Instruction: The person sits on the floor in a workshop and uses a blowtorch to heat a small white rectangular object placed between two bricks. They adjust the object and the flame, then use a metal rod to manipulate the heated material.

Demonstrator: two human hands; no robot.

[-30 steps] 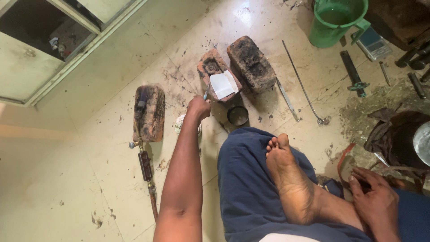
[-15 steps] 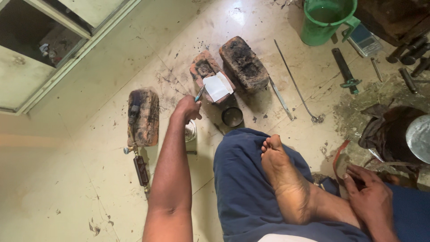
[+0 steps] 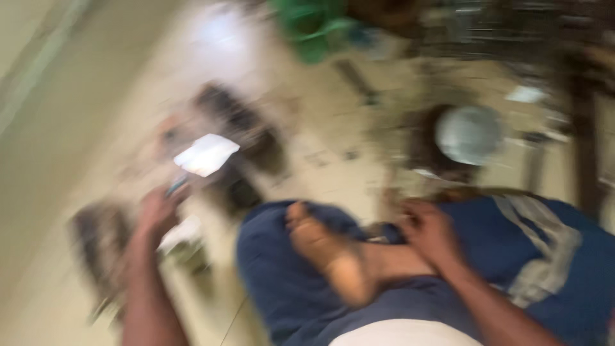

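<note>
The whole view is smeared by motion. My left hand (image 3: 157,214) reaches out over the floor with its fingers closed around a thin bluish tool (image 3: 177,186), just below a white paper-like piece (image 3: 206,154). A small white object (image 3: 182,232) lies right beside that hand. My right hand (image 3: 430,232) rests with bent fingers on my blue-trousered leg (image 3: 275,288), next to my bare foot (image 3: 323,253); whether it holds anything is hidden by blur.
Dark grimy blocks lie on the pale floor: one (image 3: 238,123) behind the white piece, another (image 3: 96,247) left of my forearm. A green bucket (image 3: 314,29) stands at the top, and a round metal bowl (image 3: 469,134) sits among dark clutter at the right.
The camera has swung to the right and closer, which blurs everything. My left hand stays near the white piece with the tool. My right hand remains by the leg.
</note>
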